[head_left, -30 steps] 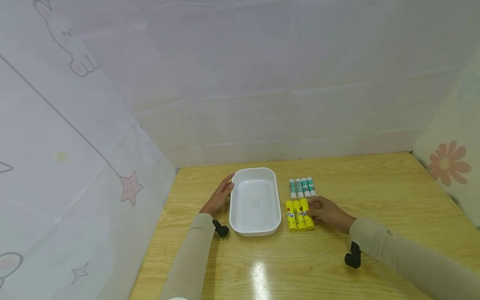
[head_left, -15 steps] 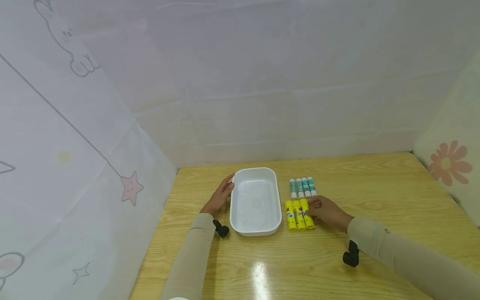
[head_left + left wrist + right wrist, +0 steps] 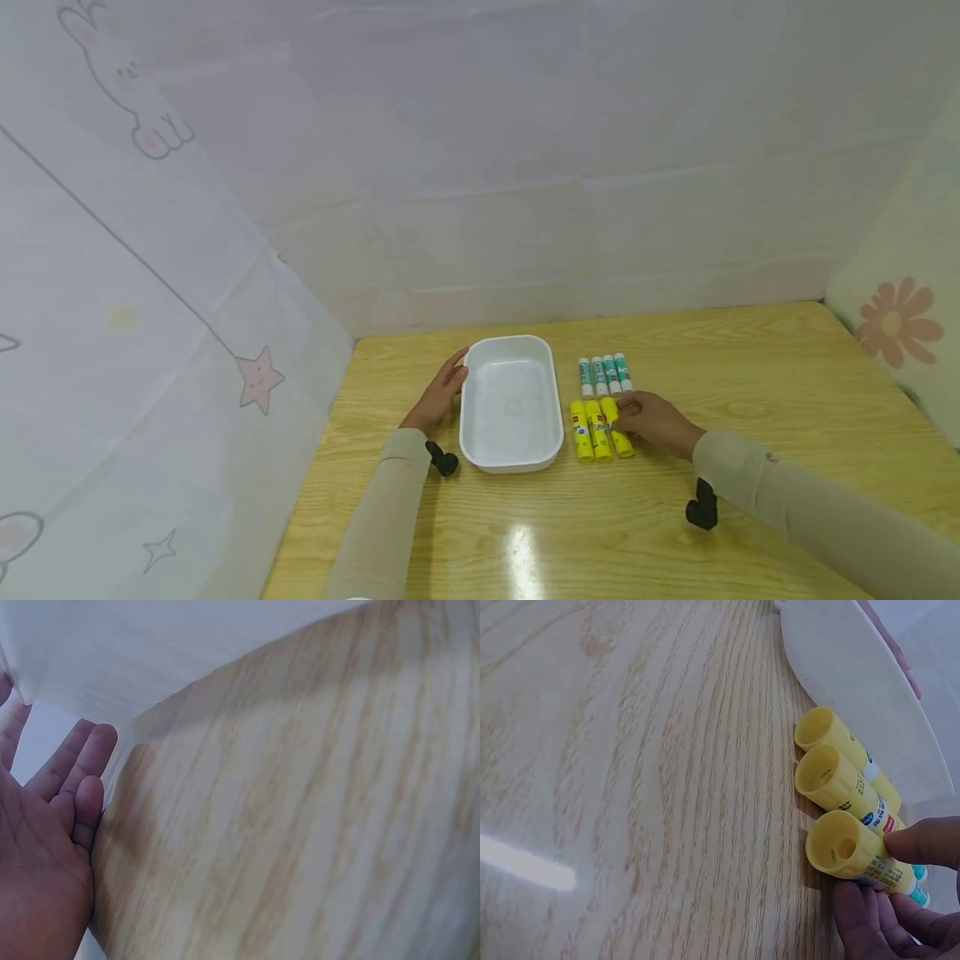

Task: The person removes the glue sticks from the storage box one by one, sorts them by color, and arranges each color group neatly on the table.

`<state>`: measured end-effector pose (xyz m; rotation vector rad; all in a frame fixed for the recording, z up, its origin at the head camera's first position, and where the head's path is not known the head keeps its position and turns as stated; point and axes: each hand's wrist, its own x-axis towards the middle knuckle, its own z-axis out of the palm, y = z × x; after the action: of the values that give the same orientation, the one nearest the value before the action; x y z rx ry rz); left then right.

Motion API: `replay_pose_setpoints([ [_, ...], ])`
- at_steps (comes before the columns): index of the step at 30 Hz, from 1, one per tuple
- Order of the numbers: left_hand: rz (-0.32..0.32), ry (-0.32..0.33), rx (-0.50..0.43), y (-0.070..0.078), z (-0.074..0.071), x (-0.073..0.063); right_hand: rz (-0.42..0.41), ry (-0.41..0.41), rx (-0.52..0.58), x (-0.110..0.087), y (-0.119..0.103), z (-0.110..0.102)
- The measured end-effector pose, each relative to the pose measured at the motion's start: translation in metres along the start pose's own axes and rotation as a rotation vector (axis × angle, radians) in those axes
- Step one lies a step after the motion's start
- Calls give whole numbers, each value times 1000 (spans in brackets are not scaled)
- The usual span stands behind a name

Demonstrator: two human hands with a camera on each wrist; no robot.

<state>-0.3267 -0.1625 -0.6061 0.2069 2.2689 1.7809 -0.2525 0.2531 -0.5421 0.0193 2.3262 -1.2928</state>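
Observation:
My left hand (image 3: 438,396) rests at the left side of a white rectangular tray (image 3: 512,467), its fingers (image 3: 94,750) lying along the outer wall in the left wrist view. With thumb and fingers, my right hand (image 3: 656,423) pinches the rightmost yellow glue stick (image 3: 622,446), whose hollow end (image 3: 832,844) faces the right wrist camera. Two more yellow glue sticks, the middle one (image 3: 597,433) and the left one (image 3: 581,433), lie side by side between it and the tray. The held stick slants slightly away from the middle one at its near end.
Behind the yellow sticks lies a row of several smaller white-and-teal glue sticks (image 3: 606,375). All lie on a wood-grain table (image 3: 585,533). Printed cloth walls (image 3: 480,208) enclose its back and sides. Each wrist carries a black camera (image 3: 702,506).
The near end of the pinched yellow glue stick has swung a little to the right, opening a gap from the middle stick. My left hand and the tray have stayed put.

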Motion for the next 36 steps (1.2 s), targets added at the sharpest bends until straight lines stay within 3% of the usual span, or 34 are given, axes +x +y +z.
replay_pose_setpoints([
  [7, -2, 7, 3, 2, 1, -2, 1, 2, -13, -1, 0, 0],
  [20, 28, -17, -21, 0, 0, 0, -36, -26, 69, 2, 6, -1],
  [36, -3, -30, -8, -1, -3, -2, -53, -22, 83, -3, 3, 2],
])
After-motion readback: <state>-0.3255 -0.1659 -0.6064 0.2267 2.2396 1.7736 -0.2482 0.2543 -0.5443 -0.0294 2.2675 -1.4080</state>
